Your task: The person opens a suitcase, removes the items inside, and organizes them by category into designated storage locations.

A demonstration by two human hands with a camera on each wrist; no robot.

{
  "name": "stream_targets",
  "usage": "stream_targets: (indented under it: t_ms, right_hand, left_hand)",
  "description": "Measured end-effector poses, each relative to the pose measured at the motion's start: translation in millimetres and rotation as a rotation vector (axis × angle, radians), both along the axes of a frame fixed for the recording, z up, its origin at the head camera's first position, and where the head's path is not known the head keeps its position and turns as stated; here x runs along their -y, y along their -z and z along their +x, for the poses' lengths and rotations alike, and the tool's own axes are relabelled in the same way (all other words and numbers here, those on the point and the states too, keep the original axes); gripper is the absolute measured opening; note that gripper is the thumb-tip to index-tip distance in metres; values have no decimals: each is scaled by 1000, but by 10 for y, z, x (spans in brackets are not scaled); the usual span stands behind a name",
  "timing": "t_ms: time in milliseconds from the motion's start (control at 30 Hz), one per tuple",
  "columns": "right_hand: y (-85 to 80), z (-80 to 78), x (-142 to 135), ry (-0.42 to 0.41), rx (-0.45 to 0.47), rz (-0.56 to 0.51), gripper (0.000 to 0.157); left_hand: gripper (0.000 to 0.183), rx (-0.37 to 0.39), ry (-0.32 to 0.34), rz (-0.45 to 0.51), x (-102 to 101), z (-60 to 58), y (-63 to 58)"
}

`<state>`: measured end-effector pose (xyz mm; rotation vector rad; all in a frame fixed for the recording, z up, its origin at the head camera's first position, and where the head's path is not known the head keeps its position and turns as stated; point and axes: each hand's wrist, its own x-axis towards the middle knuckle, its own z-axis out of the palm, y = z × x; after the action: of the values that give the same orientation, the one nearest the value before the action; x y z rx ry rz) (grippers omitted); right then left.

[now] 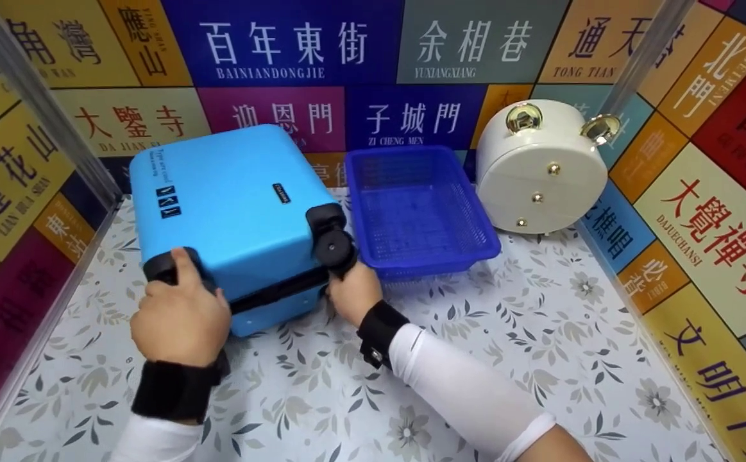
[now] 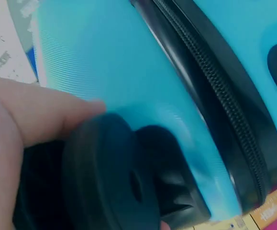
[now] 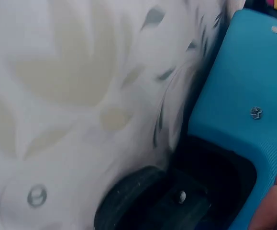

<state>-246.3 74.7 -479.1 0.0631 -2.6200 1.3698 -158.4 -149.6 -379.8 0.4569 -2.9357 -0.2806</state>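
Observation:
A light blue hard-shell suitcase (image 1: 238,192) lies on its side at the left, its wheeled end toward me and its black zipper band (image 2: 215,91) running across that end. My left hand (image 1: 180,314) grips the near left black wheel (image 2: 109,177), thumb on top and one fingertip showing below. At the near right corner, under another black wheel (image 1: 334,249), my right hand (image 1: 356,292) holds the suitcase. Fingers (image 3: 270,206) of that hand press against the blue shell in the right wrist view, beside a lower wheel (image 3: 133,196) close to the tablecloth.
Right of the suitcase stands a blue plastic basket (image 1: 475,247) with meshed sides. Farther right is a round cream case (image 1: 539,186) with gold knobs and ear-like domes. A leaf-patterned cloth (image 1: 411,385) covers the table, with colourful sign-printed walls (image 1: 283,51) around it.

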Motion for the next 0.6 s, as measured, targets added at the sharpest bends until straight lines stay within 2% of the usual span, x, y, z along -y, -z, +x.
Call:
stream_targets:
  t_ms: [133, 233, 400, 600]
  right_hand:
    - [38, -28, -32, 25, -71, 32, 18]
    - [32, 5, -22, 16, -80, 79, 16]
    - [-5, 118, 164, -97, -69, 130, 16]
    - [-14, 156, 364, -137, -128, 132, 17]
  left_hand:
    - [85, -36, 26, 6, -113, 93, 7]
    - [86, -37, 35, 12, -148, 117, -6]
    - [88, -27, 53, 8, -172, 130, -19]
    - [77, -125, 74, -6, -200, 178, 20]
